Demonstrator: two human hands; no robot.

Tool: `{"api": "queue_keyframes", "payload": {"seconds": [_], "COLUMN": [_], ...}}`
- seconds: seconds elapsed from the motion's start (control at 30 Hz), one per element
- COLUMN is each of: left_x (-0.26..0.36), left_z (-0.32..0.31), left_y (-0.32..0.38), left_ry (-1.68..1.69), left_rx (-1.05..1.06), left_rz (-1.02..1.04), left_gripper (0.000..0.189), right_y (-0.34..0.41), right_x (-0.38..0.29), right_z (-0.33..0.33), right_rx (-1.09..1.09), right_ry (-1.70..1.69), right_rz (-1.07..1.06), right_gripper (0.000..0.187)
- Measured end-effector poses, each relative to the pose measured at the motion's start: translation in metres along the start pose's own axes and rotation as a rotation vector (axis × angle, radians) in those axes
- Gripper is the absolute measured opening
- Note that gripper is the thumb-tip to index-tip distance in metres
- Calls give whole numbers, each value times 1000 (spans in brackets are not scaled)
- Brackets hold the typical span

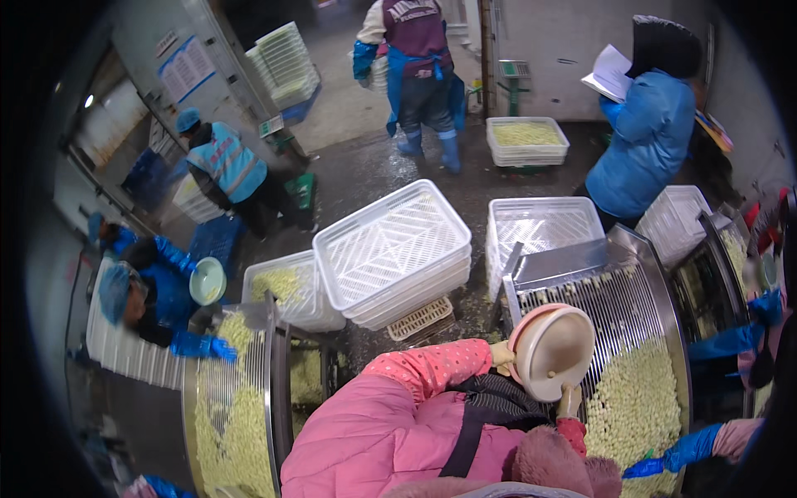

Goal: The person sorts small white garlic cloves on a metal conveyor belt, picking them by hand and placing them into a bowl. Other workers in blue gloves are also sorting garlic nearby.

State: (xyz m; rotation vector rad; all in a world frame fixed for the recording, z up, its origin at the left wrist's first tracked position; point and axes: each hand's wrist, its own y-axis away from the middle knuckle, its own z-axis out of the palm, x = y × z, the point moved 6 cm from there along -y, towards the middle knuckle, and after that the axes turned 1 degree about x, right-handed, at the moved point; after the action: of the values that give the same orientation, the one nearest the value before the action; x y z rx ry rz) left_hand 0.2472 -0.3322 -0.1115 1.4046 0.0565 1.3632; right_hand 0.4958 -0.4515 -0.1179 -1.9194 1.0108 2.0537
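Note:
My left hand (502, 356), in a cream glove, grips the left rim of a pink plastic basin (517, 330). Nested against it is a whitish basin (556, 355), tilted, with one small pale piece inside. The lower edge of that basin is held by my right hand (569, 400), also gloved. Both basins are above the slatted metal sorting table (613, 305). Pale peeled cloves (635, 398), apparently garlic, lie thick across its nearer part, with a few scattered at the far end.
White crates (392, 249) are stacked ahead-left, others (542, 218) behind the table. A co-worker's blue-gloved hand (644, 468) touches the cloves at lower right. Another worker leans over a second sorting table (271, 386) at left. A person in a blue jacket (647, 143) holds papers.

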Motion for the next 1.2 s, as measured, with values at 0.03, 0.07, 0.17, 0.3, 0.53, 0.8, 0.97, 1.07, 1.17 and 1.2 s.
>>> {"api": "queue_keyframes", "payload": {"seconds": [0.03, 0.07, 0.17, 0.3, 0.53, 0.8, 0.97, 1.07, 1.17, 1.2], "left_x": [-3, -8, -16, -25, -36, -18, -8, -12, -12, -11], "left_z": [-1, -1, -10, -14, -17, -34, -36, -46, -52, -55], "left_y": [2, 5, 11, 20, 19, 77, 88, 94, 103, 104], "left_ry": [17, 34, 70, 102, 142, 436, 411, 365, 426, 422], "left_rx": [0, 5, 4, -23, -201, -337, -357, -280, -214, -171], "left_rz": [4, 5, 13, 6, 44, 268, 300, 267, 297, 282], "left_gripper": [39, 40, 43, 46, 52, 74, 73, 81, 86, 83], "right_y": [-4, -4, -11, -13, 16, 41, 39, 32, 34, 36], "right_x": [1, 2, 7, 15, -6, -44, -35, -34, -31, -33], "right_z": [6, 5, 15, 25, 36, 53, 65, 82, 97, 99], "right_rx": [-51, -81, -158, -348, -599, -303, -144, -12, 19, 75], "right_ry": [-13, -21, 22, -126, -189, 253, 118, 99, 170, 229], "right_rz": [11, 26, 71, 209, 398, 219, 292, 248, 277, 256], "right_gripper": [43, 44, 42, 34, 43, 45, 52, 59, 65, 65]}}
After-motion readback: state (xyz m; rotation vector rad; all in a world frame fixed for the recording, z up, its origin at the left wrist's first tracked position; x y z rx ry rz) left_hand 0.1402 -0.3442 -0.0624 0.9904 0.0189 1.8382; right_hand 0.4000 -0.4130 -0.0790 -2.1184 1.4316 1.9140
